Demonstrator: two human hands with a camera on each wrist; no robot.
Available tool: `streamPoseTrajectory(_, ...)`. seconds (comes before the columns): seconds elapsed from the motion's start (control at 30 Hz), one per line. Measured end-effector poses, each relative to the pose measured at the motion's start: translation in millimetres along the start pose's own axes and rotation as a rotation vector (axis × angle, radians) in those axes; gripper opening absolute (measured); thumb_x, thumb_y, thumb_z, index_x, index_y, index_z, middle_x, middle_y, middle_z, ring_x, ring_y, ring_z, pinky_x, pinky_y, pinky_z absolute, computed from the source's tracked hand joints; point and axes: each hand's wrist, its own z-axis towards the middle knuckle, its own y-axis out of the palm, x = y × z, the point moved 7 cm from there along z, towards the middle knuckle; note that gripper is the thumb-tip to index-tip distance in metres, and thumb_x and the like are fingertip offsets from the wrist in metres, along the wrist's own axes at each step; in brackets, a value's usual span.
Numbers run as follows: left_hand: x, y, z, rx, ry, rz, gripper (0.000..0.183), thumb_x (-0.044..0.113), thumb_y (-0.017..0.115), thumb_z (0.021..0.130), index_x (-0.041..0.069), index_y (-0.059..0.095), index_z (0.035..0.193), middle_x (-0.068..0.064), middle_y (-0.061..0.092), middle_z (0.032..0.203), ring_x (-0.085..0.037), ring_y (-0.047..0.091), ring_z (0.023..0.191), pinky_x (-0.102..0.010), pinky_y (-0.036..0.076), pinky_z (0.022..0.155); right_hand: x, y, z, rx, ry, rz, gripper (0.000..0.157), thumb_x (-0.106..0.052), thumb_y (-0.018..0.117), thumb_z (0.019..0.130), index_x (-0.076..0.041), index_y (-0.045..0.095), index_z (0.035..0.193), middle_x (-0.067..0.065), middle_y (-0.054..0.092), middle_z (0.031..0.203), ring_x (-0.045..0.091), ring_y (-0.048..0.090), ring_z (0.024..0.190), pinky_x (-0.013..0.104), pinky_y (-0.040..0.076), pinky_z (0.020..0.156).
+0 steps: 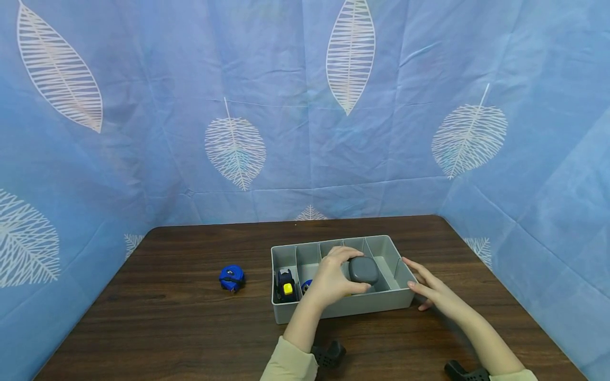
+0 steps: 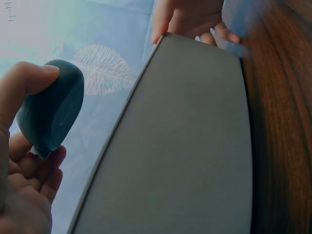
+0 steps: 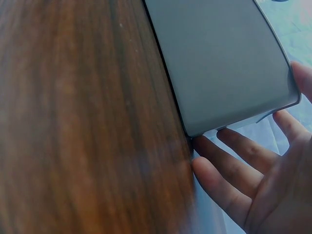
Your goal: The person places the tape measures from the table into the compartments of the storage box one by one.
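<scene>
My left hand (image 1: 329,280) grips a dark grey rounded tape measure (image 1: 364,270) above the grey divided tray (image 1: 371,302). In the left wrist view, the thumb lies over the top of the tape measure (image 2: 56,105) and the fingers curl beneath it. At the tray's right end, my right hand (image 1: 436,293) holds the near corner, thumb at the rim and fingers along the outer end wall (image 3: 234,119). A dark tape measure with a yellow button (image 1: 286,286) sits in the leftmost compartment. Beside it, a blue item (image 1: 306,286) shows partly behind my left wrist.
A blue tape measure with a black strap (image 1: 232,278) lies on the dark wooden table (image 1: 176,301), left of the tray. Blue leaf-patterned cloth (image 1: 286,148) hangs behind the table and along both sides. Thin dividers (image 1: 296,264) split the tray into several compartments.
</scene>
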Motion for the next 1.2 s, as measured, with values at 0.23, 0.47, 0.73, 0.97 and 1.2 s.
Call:
streamPoseTrajectory(0.23, -2.0, 7.3, 1.0, 0.001, -0.001, 0.063, 0.052, 0.025, 0.088, 0.067, 0.018, 0.068, 0.114, 0.01, 0.059, 0.116, -0.01, 0.048, 0.107, -0.026, 0.046, 0.074, -2, 0.3, -1, -0.009, -0.001, -0.003, 0.061, -0.019, 0.039, 0.103, -0.009, 0.008, 0.154, 0.028, -0.005, 0.155, 0.065, 0.015, 0.127, 0.045, 0.051, 0.063)
streamPoseTrajectory(0.47, -5.1, 12.1, 1.7, 0.021, -0.013, 0.124, 0.052, 0.025, 0.088, 0.066, 0.015, 0.068, 0.113, 0.008, 0.06, 0.115, -0.011, 0.048, 0.108, -0.026, 0.047, 0.078, 0, 0.3, -1, -0.01, 0.011, 0.0, 0.06, -0.019, 0.039, 0.103, -0.011, 0.008, 0.154, 0.029, -0.002, 0.155, 0.065, 0.02, 0.125, 0.046, 0.051, 0.064)
streamPoseTrajectory(0.73, -5.4, 17.5, 1.6, 0.012, -0.004, 0.259, 0.053, 0.03, 0.087, 0.067, 0.015, 0.067, 0.114, 0.007, 0.06, 0.114, -0.011, 0.048, 0.109, -0.028, 0.045, 0.081, 2, 0.5, 0, -0.01, 0.014, -0.003, 0.06, -0.02, 0.038, 0.103, -0.011, 0.008, 0.154, 0.03, 0.001, 0.154, 0.064, 0.024, 0.124, 0.047, 0.051, 0.065)
streamPoseTrajectory(0.97, -2.6, 20.8, 0.6, -0.033, 0.014, 0.355, 0.057, 0.036, 0.085, 0.07, 0.014, 0.066, 0.119, 0.004, 0.059, 0.118, -0.014, 0.047, 0.115, -0.035, 0.043, 0.09, 1, 0.3, 0, -0.01, 0.007, -0.003, 0.06, -0.019, 0.039, 0.103, -0.011, 0.009, 0.154, 0.027, -0.002, 0.155, 0.065, 0.018, 0.125, 0.046, 0.052, 0.064)
streamPoseTrajectory(1.2, -3.2, 23.9, 0.1, -0.069, 0.014, 0.423, 0.062, 0.042, 0.082, 0.074, 0.01, 0.064, 0.124, 0.002, 0.058, 0.122, -0.017, 0.046, 0.12, -0.039, 0.04, 0.099, -1, -0.1, 0, -0.009, 0.007, 0.0, 0.06, -0.019, 0.039, 0.103, -0.011, 0.009, 0.154, 0.026, -0.004, 0.155, 0.066, 0.013, 0.127, 0.047, 0.052, 0.065)
